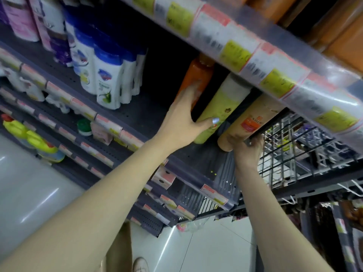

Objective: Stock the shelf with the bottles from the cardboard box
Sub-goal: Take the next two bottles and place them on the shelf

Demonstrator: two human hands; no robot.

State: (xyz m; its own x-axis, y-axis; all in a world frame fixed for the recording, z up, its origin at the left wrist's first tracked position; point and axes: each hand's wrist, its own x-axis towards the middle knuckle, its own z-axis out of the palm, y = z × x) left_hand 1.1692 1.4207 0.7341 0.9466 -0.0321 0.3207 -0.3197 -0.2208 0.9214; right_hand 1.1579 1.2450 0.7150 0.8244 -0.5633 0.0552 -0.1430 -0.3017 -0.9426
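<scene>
Three tall bottles stand at the right end of a dark shelf (196, 154), under the upper shelf's label strip (245, 52): an orange bottle (198, 73), a yellow-green bottle (222, 103) and a tan bottle (253, 122) with an orange label. My left hand (182, 122) wraps the yellow-green bottle, thumb across its front, fingers in the gap beside the orange bottle and touching it. My right hand (248, 150) grips the tan bottle's base from below, next to the wire side panel (290, 154). A brown cardboard edge (119, 248) shows low by my shoe.
White bottles with blue caps (106, 79) and pink-white bottles (21, 18) fill the same shelf to the left, with a bare stretch between them and my hand. Lower shelves hold yellow bottles (29, 136) and small boxes (101, 132). Orange bottles (334, 26) stand on the shelf above.
</scene>
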